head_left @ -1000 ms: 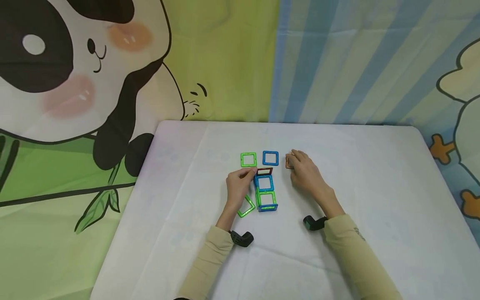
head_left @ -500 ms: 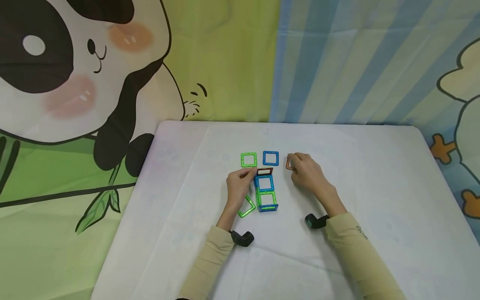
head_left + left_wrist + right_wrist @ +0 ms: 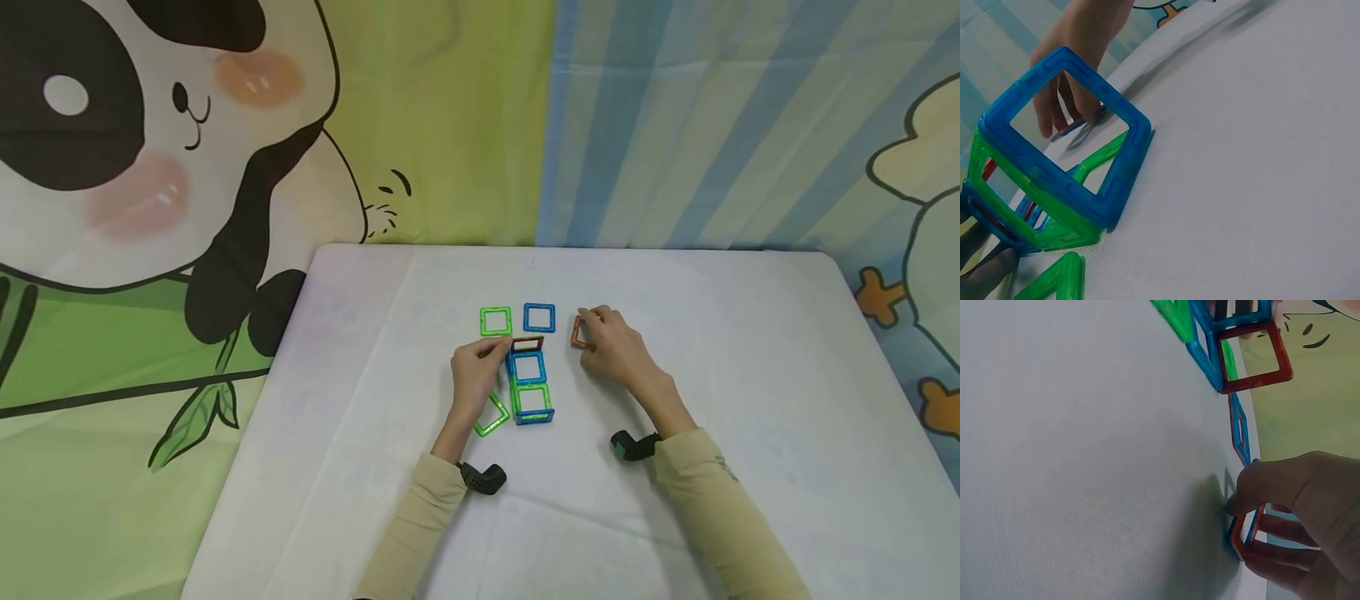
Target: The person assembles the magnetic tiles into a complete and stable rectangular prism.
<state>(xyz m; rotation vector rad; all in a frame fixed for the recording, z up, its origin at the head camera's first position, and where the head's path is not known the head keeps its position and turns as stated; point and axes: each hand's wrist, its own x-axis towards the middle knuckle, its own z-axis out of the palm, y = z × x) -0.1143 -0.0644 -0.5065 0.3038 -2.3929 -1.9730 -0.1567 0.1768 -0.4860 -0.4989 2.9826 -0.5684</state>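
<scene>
Square magnetic tiles form a small structure between the hands. In the head view a blue tile (image 3: 542, 367) and a green tile (image 3: 548, 397) lie in line. A blue tile (image 3: 1041, 165) stands upright at the near end, and a dark red tile (image 3: 1257, 381) stands at the far end. My left hand (image 3: 474, 375) holds the structure's far left side with its fingertips. Off to the right, my right hand (image 3: 618, 350) pinches an orange tile (image 3: 1239, 542) between thumb and fingers, tilted up from the tabletop. Fingers partly cover that tile.
Beyond the structure, a loose green tile (image 3: 495, 309) and a loose blue tile (image 3: 539, 306) lie flat on the white table (image 3: 720, 333). Another green tile (image 3: 492, 428) lies slanted beside the structure's left side. A printed curtain (image 3: 450, 125) hangs behind the table.
My right hand has drawn slightly toward me, and more of the orange tile shows, tilted up in its fingers. The left hand and the structure stay put.
</scene>
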